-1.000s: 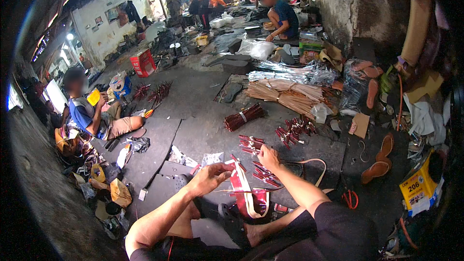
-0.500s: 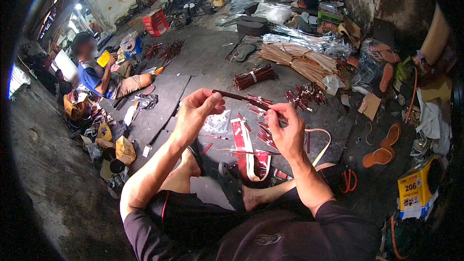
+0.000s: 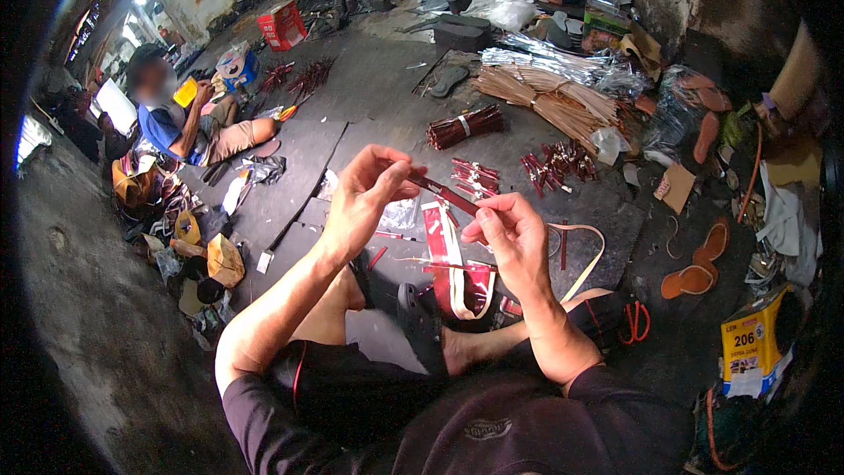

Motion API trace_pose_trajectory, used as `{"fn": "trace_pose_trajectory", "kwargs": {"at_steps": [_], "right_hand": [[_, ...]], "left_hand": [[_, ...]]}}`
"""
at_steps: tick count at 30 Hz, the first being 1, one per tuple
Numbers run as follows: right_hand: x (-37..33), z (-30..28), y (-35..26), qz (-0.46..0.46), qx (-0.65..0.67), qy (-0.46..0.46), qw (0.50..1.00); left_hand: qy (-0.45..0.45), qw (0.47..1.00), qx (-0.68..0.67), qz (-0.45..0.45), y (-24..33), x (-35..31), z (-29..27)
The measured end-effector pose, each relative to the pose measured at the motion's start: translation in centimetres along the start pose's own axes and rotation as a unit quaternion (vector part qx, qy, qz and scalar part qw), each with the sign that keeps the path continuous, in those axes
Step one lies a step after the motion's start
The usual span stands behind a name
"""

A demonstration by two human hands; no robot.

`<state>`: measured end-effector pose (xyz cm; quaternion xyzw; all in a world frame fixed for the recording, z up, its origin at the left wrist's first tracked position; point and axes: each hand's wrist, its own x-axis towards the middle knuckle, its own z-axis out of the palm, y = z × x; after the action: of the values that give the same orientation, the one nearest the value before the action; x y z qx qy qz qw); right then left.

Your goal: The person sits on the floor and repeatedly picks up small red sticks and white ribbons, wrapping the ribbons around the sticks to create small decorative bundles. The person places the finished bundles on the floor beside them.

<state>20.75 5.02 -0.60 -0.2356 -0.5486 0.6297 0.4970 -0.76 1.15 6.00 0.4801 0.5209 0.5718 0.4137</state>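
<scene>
A narrow dark red-brown strap is held up in front of me, slanting down from left to right. My left hand pinches its upper end between thumb and fingers. Thumb and forefinger of my right hand close on its lower end. Beneath the hands, a red sheet with a cream band lies on the floor. Beyond them sit small piles of short dark red pieces with pale ends, another such pile, and a tied bundle of dark red strips.
Red-handled scissors lie by my right knee, with orange-brown sandals and a yellow can farther right. Bundled tan strips lie ahead. At left, a seated person holds something yellow near a yellowish block.
My hands have come closer together, leaving a shorter span of strap between them. The strap slants down more steeply to the right.
</scene>
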Motion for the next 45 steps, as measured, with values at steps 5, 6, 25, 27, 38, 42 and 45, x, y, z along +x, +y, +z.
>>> {"fn": "trace_pose_trajectory", "kwargs": {"at_steps": [5,6,25,27,38,42,45], "right_hand": [[0.4,-1.0,0.4,0.053,0.010,-0.014,0.998],[0.5,-1.0,0.5,0.048,-0.022,-0.009,0.999],[1.2,1.0,1.5,0.018,-0.106,-0.032,0.994],[1.2,1.3,1.6,-0.047,-0.173,-0.009,0.984],[2.4,1.8,1.9,-0.312,-0.461,0.004,0.831],[2.4,2.2,3.0,-0.287,-0.475,-0.005,0.832],[2.2,2.4,3.5,-0.278,-0.475,-0.018,0.835]], "left_hand": [[-0.038,0.992,-0.085,-0.090,-0.4,0.2,-0.3],[-0.036,0.989,-0.098,-0.102,-0.6,0.3,-0.3],[-0.060,0.981,-0.103,-0.154,-2.8,-1.1,0.9],[-0.058,0.985,-0.073,-0.143,-3.5,-1.0,0.6],[-0.021,0.995,0.070,-0.070,-3.8,-1.6,1.9],[-0.013,0.963,0.265,-0.054,-2.7,-1.5,2.2],[0.008,0.947,0.321,-0.033,-2.4,-1.7,2.5]]}}
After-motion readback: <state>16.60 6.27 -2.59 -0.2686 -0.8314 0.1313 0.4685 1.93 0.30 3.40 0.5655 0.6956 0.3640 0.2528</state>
